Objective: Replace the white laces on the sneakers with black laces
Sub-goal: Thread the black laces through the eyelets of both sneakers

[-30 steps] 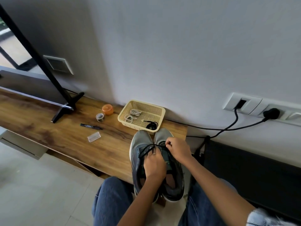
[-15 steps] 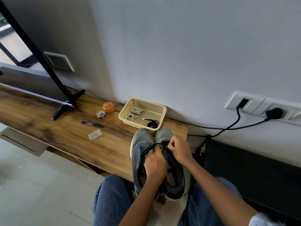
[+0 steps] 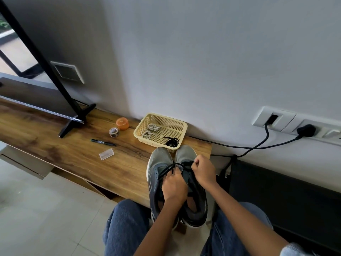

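- The table carries everything within my reach, at its near end.
- My sneakers stand side by side, toes toward the wall, so I can lace from above.
- The basket beyond them keeps the removed white laces and a spare black coil apart.
- My left hand curls over the right shoe's tongue, steadying it, fingertips on the black lace.
- My right hand pinches that lace's end near the toe eyelets.
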